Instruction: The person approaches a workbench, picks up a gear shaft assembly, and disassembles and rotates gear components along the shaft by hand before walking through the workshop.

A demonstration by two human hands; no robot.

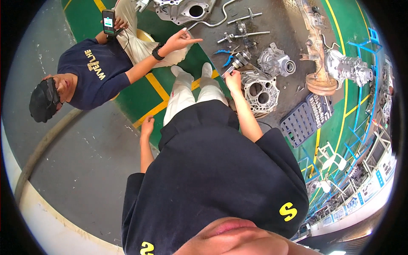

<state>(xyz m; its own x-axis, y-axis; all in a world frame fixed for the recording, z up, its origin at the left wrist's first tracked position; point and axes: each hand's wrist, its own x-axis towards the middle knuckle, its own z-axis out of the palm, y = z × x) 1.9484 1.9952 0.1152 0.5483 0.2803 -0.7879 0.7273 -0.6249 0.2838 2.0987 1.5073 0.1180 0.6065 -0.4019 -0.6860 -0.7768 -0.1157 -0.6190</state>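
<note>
At the bench's near edge, my right hand (232,80) is closed, its fingers around the lower end of a metal gear shaft (241,59). Just beside that hand stands an open silver gearbox housing (270,97) with round bores. Blue-handled pliers (225,52) lie beyond the shaft. My left hand (147,125) hangs low by my left side, away from the bench, its fingers loosely curled and nothing visible in them.
Another person's hand (178,41) points across the bench (293,42) from the left; their other hand holds a phone (108,22). More shafts (250,34), a casting (276,60), a rusty axle assembly (316,63) and an open tool case (299,123) lie around.
</note>
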